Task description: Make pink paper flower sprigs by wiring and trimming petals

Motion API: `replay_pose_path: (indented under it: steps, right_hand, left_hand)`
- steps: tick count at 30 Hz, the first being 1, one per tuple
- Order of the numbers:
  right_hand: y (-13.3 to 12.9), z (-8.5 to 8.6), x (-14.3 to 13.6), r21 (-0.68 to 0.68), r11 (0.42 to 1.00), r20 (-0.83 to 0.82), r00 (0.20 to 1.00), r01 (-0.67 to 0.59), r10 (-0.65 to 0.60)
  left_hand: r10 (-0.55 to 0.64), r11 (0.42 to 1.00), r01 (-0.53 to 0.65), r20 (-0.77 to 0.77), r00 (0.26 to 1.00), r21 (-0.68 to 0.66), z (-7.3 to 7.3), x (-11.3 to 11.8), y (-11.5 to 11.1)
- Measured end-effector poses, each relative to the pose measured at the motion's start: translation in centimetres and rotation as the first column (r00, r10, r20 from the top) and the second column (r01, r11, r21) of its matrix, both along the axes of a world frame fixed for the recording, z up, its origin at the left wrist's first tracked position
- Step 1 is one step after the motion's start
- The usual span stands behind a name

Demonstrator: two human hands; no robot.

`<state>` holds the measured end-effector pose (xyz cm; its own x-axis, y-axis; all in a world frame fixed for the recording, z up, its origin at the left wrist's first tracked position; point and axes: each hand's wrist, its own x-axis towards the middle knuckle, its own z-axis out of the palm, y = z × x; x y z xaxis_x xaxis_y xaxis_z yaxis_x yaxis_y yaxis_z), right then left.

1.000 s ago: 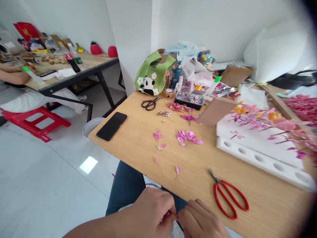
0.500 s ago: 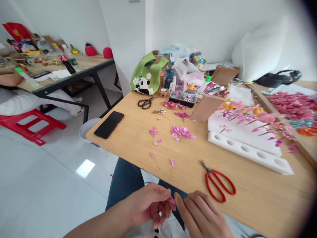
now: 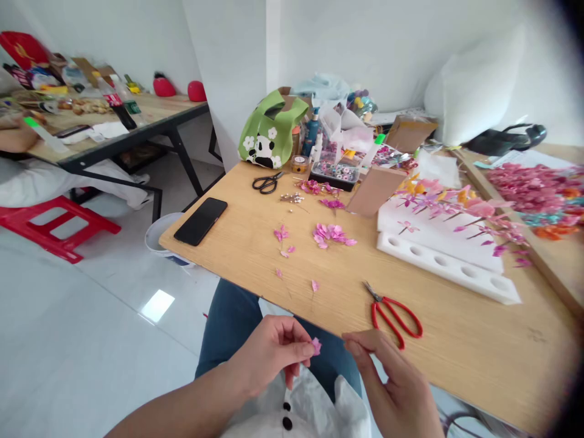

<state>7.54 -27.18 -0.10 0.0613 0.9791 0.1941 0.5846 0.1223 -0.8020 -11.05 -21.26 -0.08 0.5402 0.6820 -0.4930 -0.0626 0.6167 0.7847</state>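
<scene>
No text is legible; the red bottle label [image 3: 112,98] is too blurred

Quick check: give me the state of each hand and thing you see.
Left hand: pinching a pink petal piece.
Right hand: thumb and fingertips together, anything held unclear.
Red-handled scissors: lying flat.
Black scissors: lying flat, blades apparently closed.
Phone: face up, screen dark.
Pink petals: loosely heaped.
Cola bottle: capped, partly full.

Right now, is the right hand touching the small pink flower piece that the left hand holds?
Apart. The head view shows the flower piece pinched in the left hand, with blue trousers visible between it and the right hand.
</scene>
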Motion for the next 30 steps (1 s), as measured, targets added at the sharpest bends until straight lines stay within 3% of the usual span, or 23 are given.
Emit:
replay_pose_path:
  steps: [2,5,8,13,18,20,24,28,30]
  right_hand:
    - [-0.2,-0.1,-0.7,-0.268,0.963,-0.238,0.968,0.012,-0.078]
    - [0.0,-0.1,-1.5,-0.430,0.890,-0.463,0.883,-0.150,-0.075]
    - [0.2,-0.4,-1.6,-0.441,0.867,-0.513,0.858,-0.232,-0.031]
    - [-0.1,-0.6,-1.8,-0.430,0.888,-0.493,0.866,-0.163,-0.080]
    - [-0.3,-0.2,-2.3,-0.428,0.888,-0.503,0.861,-0.172,-0.076]
    - [-0.4,-0.3,-2.1,-0.418,0.895,-0.440,0.897,-0.158,-0.047]
    - [-1.0,-0.5,-1.7,-0.325,0.945,-0.122,0.993,-0.042,0.003]
    - [-1.1,-0.4,-0.1,-0.181,0.983,0.109,0.994,0.003,0.017]
    - [-0.6,-0.6,1.6,-0.024,0.997,0.277,0.959,0.073,-0.063]
  left_hand:
    - [-0.021,0.999,0.022,-0.023,1.000,0.029,-0.1,0.2,-0.2]
    - [-0.053,0.995,0.056,-0.039,0.998,0.078,-0.4,0.4,-0.4]
    - [-0.095,0.987,0.098,-0.031,0.995,0.126,-0.3,-0.1,-0.4]
    - [-0.235,0.959,0.230,0.011,0.972,0.165,0.4,-1.7,0.4]
    - [-0.148,0.963,0.169,-0.112,0.983,0.212,0.3,-0.7,0.2]
    - [-0.117,0.955,0.155,-0.159,0.980,0.252,0.2,0.1,0.0]
    - [-0.097,0.937,0.170,-0.239,0.966,0.306,-0.1,1.4,-0.3]
    - [-0.085,0.963,0.121,-0.152,0.985,0.241,-0.8,1.9,-0.1]
    - [-0.059,0.980,0.071,-0.066,0.996,0.189,-1.1,2.0,0.0]
